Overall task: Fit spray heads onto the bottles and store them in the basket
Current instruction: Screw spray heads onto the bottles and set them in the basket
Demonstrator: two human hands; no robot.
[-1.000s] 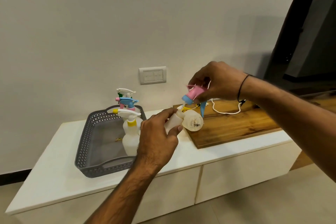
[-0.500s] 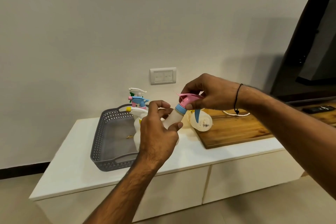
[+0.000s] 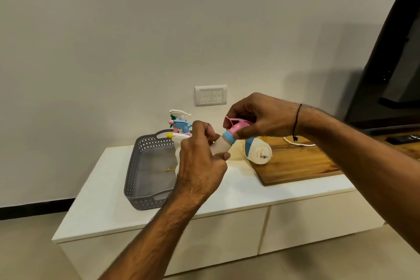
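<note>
Since the earlier frames, both hands have lifted the bottle (image 3: pixel 220 145) clear of the lying bottle (image 3: pixel 259 151) and brought the pink spray head (image 3: pixel 238 126) onto its neck. At frame centre, the left hand (image 3: pixel 200 163) has its grip wrapped around the tilted white bottle, fingers and thumb curled on its body. The right hand (image 3: pixel 261 118) pinches the spray head, whose blue collar sits on the neck. Left of centre, the grey basket (image 3: pixel 141 166) rests on the white table (image 3: pixel 109 200), holding upright finished bottles (image 3: pixel 179 125). Right of centre, the other bottle lies on its side at the wooden board (image 3: pixel 295 163) edge.
</note>
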